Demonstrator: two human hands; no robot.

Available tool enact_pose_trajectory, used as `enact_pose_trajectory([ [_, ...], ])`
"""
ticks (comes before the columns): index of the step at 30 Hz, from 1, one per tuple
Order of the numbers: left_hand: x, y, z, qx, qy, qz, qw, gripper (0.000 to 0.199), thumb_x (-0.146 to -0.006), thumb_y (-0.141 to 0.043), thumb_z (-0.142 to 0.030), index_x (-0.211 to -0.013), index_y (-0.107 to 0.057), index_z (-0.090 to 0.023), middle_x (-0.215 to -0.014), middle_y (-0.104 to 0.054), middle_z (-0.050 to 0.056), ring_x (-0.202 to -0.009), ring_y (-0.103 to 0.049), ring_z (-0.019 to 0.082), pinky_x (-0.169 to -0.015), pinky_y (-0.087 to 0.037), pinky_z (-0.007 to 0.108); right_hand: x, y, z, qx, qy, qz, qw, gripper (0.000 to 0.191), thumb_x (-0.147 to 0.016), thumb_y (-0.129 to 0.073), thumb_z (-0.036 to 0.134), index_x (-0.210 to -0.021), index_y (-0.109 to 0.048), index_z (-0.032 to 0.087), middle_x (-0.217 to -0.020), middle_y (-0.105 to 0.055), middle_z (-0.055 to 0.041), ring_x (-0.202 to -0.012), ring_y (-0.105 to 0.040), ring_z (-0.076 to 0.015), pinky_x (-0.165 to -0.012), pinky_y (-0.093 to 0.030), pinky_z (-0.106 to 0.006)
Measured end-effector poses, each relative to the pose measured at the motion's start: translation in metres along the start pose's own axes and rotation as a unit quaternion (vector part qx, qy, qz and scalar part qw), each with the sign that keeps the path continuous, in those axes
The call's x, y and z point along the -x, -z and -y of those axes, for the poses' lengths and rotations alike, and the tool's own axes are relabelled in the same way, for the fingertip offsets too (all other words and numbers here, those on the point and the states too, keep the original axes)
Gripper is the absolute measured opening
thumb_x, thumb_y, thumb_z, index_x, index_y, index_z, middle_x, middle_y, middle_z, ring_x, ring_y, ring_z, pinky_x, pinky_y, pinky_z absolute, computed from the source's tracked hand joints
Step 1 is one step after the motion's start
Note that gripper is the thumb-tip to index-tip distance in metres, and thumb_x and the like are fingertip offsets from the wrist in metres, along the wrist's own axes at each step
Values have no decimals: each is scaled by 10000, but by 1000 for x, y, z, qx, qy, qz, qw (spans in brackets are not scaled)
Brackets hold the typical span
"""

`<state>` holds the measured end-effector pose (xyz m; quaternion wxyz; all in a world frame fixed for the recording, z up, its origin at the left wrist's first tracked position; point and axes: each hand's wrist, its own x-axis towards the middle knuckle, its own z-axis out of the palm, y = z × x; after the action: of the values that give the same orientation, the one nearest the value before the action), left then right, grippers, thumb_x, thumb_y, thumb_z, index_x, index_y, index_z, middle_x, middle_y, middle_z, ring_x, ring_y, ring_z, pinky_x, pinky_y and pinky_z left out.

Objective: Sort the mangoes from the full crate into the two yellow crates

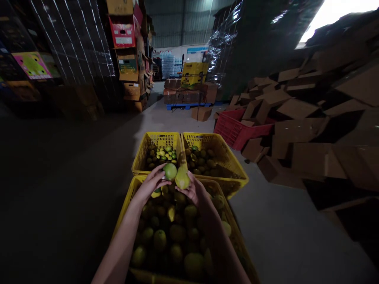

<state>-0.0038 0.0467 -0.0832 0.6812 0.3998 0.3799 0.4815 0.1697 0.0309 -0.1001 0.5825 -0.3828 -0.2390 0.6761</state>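
Fruit: green piece (170, 171) in the left hand's (151, 184) part-curled fingers, yellow-green piece (182, 178) cupped by the right hand (194, 190), alongside.
Crates (235, 172): yellow, below and beyond both hands.
Grip: holding step; release would call for loosened fingers.

1. On the floor (281, 221), the left crate (142, 152) and right crate (232, 157) stand side by side behind the near crate (126, 205).
2. Fruit (177, 233) lies in all three.
3. A basket (229, 132) stands to their right, beside heaped cartons (302, 130).
4. Behind them, a pallet (186, 106) carries boxes (182, 96); a box stack (128, 69) stands left of it.
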Motion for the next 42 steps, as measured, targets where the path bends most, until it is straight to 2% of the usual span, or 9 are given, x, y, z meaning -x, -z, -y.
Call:
enact_pose_trajectory([
  [6,-8,1,12,-63,33,-25,997,381,-691,-699,-545,-810,-657,-185,-683,-675,32,-771,-672,215,-858,-522,375,0,2,0,-4,-65,15,998,393,-608,-761,390,-936,-663,195,-745,-721,-43,-783,-702,-229,-641,-596,-332],
  [12,-11,-1,18,-63,42,-47,996,412,-706,-671,-577,-825,-661,-183,-767,-710,60,-824,-678,236,-852,-518,373,-1,1,-2,26,-79,10,997,336,-668,-734,415,-891,-679,170,-696,-716,-62,-705,-705,-233,-566,-586,-317],
  [17,-7,-5,10,-76,10,-50,996,494,-679,-712,-524,-1038,-662,-188,-1023,-703,70,-941,-652,241,-828,-515,339,12,-11,0,68,26,34,997,353,-577,-803,244,-908,-687,206,-766,-725,-22,-783,-693,-234,-655,-571,-320],
  [19,-4,-8,5,-114,-38,-43,992,486,-668,-742,-451,-1082,-658,-211,-1103,-678,52,-1034,-615,240,-842,-503,306,13,-12,-1,83,83,11,993,434,-507,-829,179,-912,-676,205,-774,-722,-9,-759,-680,-217,-664,-558,-308],
  [22,0,-12,1,-143,-95,-22,985,477,-630,-784,-336,-1069,-645,-213,-1041,-684,39,-1025,-608,218,-875,-484,291,10,-8,0,94,124,-60,986,493,-397,-854,113,-828,-632,200,-743,-706,11,-680,-656,-175,-638,-538,-277],
  [25,2,-15,2,-125,-116,-4,985,463,-592,-807,-275,-1014,-628,-201,-1000,-682,33,-959,-625,197,-894,-477,304,8,-2,5,103,146,-62,982,550,-357,-852,85,-828,-600,216,-786,-702,24,-713,-652,-160,-667,-529,-260],
  [29,2,-14,6,-93,-132,-9,987,471,-573,-817,-254,-1015,-661,-209,-1132,-654,41,-1054,-596,213,-933,-460,305,12,3,13,113,178,-32,977,560,-405,-844,114,-914,-642,230,-895,-691,22,-752,-645,-143,-681,-511,-233],
  [36,5,-12,3,58,-36,-10,998,430,-594,-819,-237,-998,-685,-177,-1008,-687,48,-893,-663,184,-866,-531,313,12,11,18,96,114,-28,988,500,-464,-870,267,-918,-671,199,-822,-710,-17,-692,-643,-162,-658,-512,-270],
  [42,2,-21,5,143,-10,-72,987,193,-705,-748,-182,-877,-664,-167,-815,-690,7,-709,-650,115,-805,-548,273,10,11,16,60,100,-21,993,448,-486,-866,318,-874,-676,202,-845,-713,-23,-818,-664,-200,-735,-517,-297],
])
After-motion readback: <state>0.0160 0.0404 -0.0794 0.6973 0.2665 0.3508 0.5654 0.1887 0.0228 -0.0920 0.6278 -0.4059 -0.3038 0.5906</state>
